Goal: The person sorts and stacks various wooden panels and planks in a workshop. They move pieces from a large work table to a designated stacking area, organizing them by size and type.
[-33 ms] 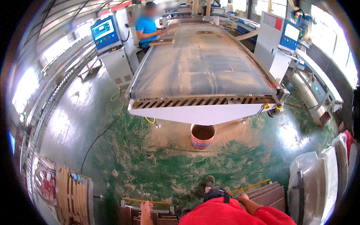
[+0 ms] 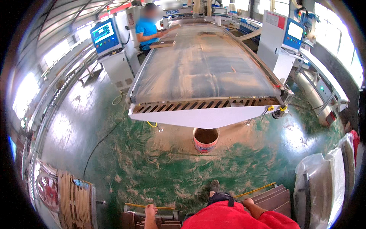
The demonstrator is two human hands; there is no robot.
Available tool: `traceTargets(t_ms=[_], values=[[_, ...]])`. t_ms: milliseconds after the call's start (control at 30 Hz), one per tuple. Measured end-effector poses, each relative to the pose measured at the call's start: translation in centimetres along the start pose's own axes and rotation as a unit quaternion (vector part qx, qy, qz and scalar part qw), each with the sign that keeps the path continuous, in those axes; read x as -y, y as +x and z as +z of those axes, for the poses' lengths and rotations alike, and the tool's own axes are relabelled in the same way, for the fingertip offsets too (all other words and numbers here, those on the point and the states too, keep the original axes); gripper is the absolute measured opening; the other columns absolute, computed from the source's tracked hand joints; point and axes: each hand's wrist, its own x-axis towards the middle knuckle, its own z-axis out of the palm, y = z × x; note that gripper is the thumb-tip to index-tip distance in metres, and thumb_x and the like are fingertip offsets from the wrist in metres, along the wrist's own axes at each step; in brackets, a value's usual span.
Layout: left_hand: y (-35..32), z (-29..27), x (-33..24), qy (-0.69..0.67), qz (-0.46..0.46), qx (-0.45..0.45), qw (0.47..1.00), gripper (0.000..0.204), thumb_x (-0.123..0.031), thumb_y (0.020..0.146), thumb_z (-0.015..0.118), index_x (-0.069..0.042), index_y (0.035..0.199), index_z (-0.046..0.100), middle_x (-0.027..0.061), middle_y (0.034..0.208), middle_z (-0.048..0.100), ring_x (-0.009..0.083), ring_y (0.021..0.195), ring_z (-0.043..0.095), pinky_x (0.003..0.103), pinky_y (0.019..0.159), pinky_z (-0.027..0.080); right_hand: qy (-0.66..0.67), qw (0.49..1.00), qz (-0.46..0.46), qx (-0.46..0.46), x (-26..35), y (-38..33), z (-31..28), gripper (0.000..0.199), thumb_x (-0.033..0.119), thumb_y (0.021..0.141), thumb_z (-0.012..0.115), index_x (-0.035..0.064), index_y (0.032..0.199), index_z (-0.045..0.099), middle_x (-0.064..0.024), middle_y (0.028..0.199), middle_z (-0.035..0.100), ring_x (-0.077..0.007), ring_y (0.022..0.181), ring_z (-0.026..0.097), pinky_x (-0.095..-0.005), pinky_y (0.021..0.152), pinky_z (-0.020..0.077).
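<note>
At the lower left, my left hand (image 2: 151, 210) is raised with its fingers curled in, and nothing shows in it. It is beside a yellow-edged rack bar (image 2: 164, 207), above dark brown panels (image 2: 133, 220). My right hand (image 2: 248, 202) is low beside my red shirt, close to the near end of a yellow bar (image 2: 256, 189) and a fanned stack of brown boards (image 2: 272, 200). Its fingers are mostly turned away, so their grip cannot be made out.
Ahead stands a long, dusty conveyor table (image 2: 206, 72), with a bucket (image 2: 206, 140) under its front edge. A person in blue (image 2: 146, 28) stands at its far left, near a control console (image 2: 105, 36). Plastic-wrapped sheets (image 2: 318, 187) lean at right; stacked strips (image 2: 74, 198) stand at left.
</note>
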Motion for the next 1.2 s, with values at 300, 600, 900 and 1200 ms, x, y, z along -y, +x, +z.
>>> traceTargets(t_ms=[300, 600, 900, 1200], values=[[0.4, 22.1, -6.9, 0.328, -0.036, 0.103, 0.938, 0.029, -0.027, 0.092, 0.059, -0.005, 0.110, 0.057, 0.0095, 0.091, 0.067, 0.0194, 0.070, 0.066, 0.032, 0.054, 0.049, 0.184, 0.981, -0.009, -0.058, 4.9, 8.1, -12.1, 0.032, 0.036, 0.075, 0.064, 0.0054, 0.083, 0.070, -0.0176, 0.085, 0.068, -0.0345, 0.082, 0.065, -0.0426, 0.073, 0.0504], [1.6, 38.7, -18.6, 0.410, 0.032, 0.149, 0.899, 0.025, -0.027, 0.092, 0.055, -0.007, 0.108, 0.056, 0.0077, 0.090, 0.065, 0.0175, 0.070, 0.064, 0.032, 0.058, 0.050, 0.470, 0.860, -0.037, -0.194, 9.4, 14.1, -22.8, 0.019, 0.019, 0.080, 0.066, 0.0034, 0.092, 0.064, -0.0063, 0.078, 0.065, -0.0170, 0.072, 0.061, -0.0310, 0.064, 0.0488], [9.1, 52.1, -23.7, 0.460, 0.052, 0.200, 0.863, 0.028, -0.029, 0.093, 0.054, -0.006, 0.108, 0.056, 0.0092, 0.096, 0.066, 0.0199, 0.076, 0.065, 0.035, 0.063, 0.050, 0.627, 0.761, 0.009, -0.168, 11.7, 13.9, -32.7, 0.014, 0.009, 0.082, 0.064, 0.0034, 0.095, 0.062, -0.0043, 0.078, 0.062, -0.0154, 0.064, 0.059, -0.0299, 0.053, 0.0469], [12.0, 63.2, -29.3, 0.446, 0.078, 0.247, 0.857, 0.026, -0.028, 0.091, 0.059, -0.005, 0.104, 0.058, 0.0072, 0.089, 0.065, 0.0165, 0.070, 0.063, 0.031, 0.055, 0.048, 0.591, 0.670, -0.143, -0.426, 12.8, 18.9, -57.3, 0.014, 0.003, 0.083, 0.057, 0.0026, 0.097, 0.060, -0.0019, 0.075, 0.056, -0.0120, 0.061, 0.052, -0.0277, 0.052, 0.0425]])
